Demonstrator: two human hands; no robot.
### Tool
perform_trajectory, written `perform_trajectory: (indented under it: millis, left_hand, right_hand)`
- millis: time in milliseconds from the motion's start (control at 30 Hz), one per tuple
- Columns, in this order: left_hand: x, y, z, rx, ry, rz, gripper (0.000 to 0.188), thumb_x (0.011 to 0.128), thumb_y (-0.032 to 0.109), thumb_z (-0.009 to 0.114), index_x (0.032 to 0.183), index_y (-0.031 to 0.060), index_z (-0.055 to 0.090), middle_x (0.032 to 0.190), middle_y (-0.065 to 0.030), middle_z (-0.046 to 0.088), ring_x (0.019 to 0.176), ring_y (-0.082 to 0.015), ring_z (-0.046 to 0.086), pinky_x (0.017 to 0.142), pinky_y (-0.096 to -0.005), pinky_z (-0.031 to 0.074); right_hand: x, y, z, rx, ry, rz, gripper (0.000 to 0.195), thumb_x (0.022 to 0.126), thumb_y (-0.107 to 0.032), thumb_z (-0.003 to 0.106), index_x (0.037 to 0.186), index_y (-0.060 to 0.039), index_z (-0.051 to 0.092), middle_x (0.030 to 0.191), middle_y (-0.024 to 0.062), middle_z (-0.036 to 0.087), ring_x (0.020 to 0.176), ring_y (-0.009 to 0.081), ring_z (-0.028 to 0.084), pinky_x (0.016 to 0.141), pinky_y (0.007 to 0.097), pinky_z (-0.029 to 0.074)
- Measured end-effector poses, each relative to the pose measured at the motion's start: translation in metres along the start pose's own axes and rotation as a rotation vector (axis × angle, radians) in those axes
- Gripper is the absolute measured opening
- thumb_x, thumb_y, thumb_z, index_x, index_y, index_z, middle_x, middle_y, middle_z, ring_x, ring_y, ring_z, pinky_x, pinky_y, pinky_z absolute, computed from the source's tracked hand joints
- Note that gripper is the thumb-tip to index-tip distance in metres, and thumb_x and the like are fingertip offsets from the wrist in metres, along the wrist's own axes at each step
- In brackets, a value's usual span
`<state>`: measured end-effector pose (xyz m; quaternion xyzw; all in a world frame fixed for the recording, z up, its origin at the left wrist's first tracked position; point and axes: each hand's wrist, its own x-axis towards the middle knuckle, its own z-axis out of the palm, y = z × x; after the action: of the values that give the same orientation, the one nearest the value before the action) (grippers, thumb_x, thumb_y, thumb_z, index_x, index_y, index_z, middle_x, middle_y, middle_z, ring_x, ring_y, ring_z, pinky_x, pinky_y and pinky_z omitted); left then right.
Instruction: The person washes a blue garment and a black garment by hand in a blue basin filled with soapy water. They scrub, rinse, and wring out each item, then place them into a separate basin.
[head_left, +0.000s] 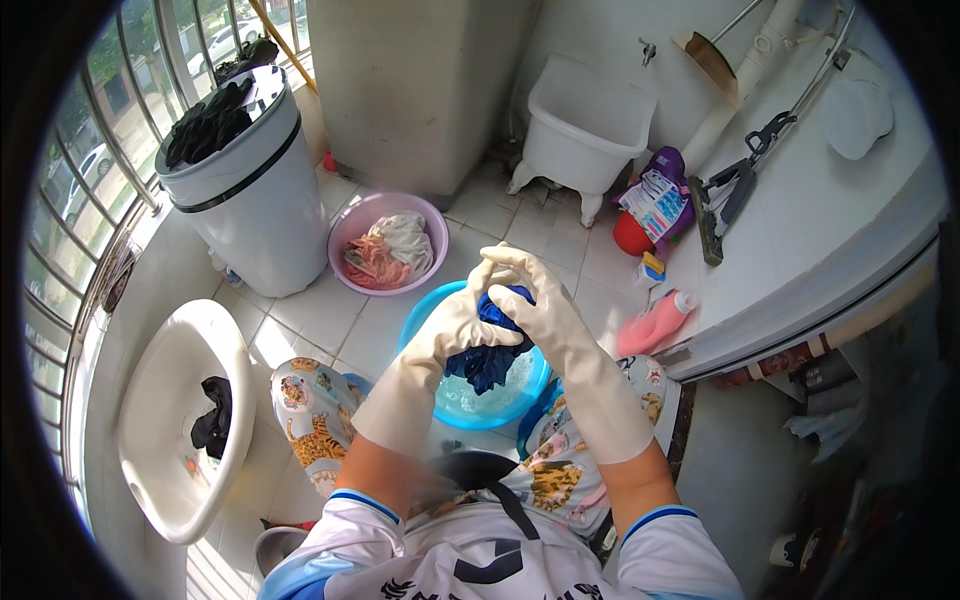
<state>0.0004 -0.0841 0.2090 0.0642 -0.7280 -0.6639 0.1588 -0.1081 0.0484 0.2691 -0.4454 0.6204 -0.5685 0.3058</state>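
A wet, dark blue cloth is bunched up between my two hands, both in long cream rubber gloves. My left hand cups it from the left, with the thumb lying across its front. From the right, my right hand curls over it, and the fingertips of both hands meet at the top. The lower folds hang over a bright blue basin of sudsy water, standing on the floor between my knees. What the cloth is, I cannot tell.
A pink basin of pale and peach cloths stands ahead. At left are a white tub with black cloth and a white washing machine. A pink bottle, a purple bag and a mop line the right wall. A white sink stands behind.
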Motion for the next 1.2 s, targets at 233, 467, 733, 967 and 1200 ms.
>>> perform_trajectory:
  millis: [233, 467, 733, 967, 1200]
  left_hand:
    - [0.014, 0.02, 0.006, -0.395, -0.047, -0.029, 0.037, 0.087, 0.003, 0.076, 0.121, -0.001, 0.064, 0.097, -0.0037, 0.067, 0.082, -0.0124, 0.064, 0.071, -0.0269, 0.051]
    - [0.039, 0.014, 0.014, -0.505, 0.201, -0.035, 0.042, 0.081, 0.001, 0.08, 0.121, 0.0013, 0.067, 0.11, -0.0048, 0.07, 0.103, -0.0144, 0.066, 0.092, -0.0287, 0.052]
    - [0.052, -0.037, 0.01, -0.039, 0.419, -0.32, 0.038, 0.084, 0.017, 0.079, 0.116, 0.0019, 0.064, 0.102, -0.0105, 0.069, 0.091, -0.0183, 0.065, 0.084, -0.0347, 0.053]
    - [0.041, -0.031, -0.027, -0.488, 0.164, -0.183, 0.106, 0.079, 0.035, 0.086, 0.164, 0.0092, 0.027, 0.152, -0.0259, 0.049, 0.14, -0.0354, 0.05, 0.106, -0.0423, 0.05]
    - [0.081, -0.009, 0.003, -0.803, -0.137, -0.398, 0.03, 0.085, 0.009, 0.076, 0.112, 0.0021, 0.066, 0.093, -0.0106, 0.064, 0.086, -0.0183, 0.062, 0.076, -0.0347, 0.057]
  right_hand:
    - [0.01, -0.017, -0.012, -0.075, 0.159, -0.168, 0.053, 0.097, -0.039, 0.071, 0.141, -0.0113, 0.06, 0.127, 0.0079, 0.066, 0.114, 0.0175, 0.063, 0.104, 0.0353, 0.05]
    - [0.044, 0.098, 0.015, 1.219, 0.095, 0.132, 0.078, 0.097, -0.062, 0.063, 0.145, -0.0022, 0.051, 0.131, 0.0076, 0.064, 0.106, 0.0177, 0.065, 0.101, 0.0296, 0.052]
    - [-0.001, 0.112, 0.022, 1.097, -0.006, 0.378, 0.083, 0.083, -0.041, 0.088, 0.151, -0.0163, 0.047, 0.136, 0.0073, 0.062, 0.126, 0.0249, 0.061, 0.107, 0.0424, 0.051]
    - [-0.014, 0.099, -0.003, 0.959, -0.097, 0.537, 0.042, 0.091, -0.024, 0.079, 0.124, -0.0036, 0.062, 0.093, 0.0079, 0.071, 0.075, 0.0157, 0.07, 0.074, 0.0299, 0.059]
    - [-0.008, 0.129, -0.005, 1.381, -0.242, 0.507, 0.039, 0.089, -0.029, 0.084, 0.113, -0.0046, 0.064, 0.086, 0.0078, 0.069, 0.072, 0.0187, 0.068, 0.069, 0.0322, 0.057]
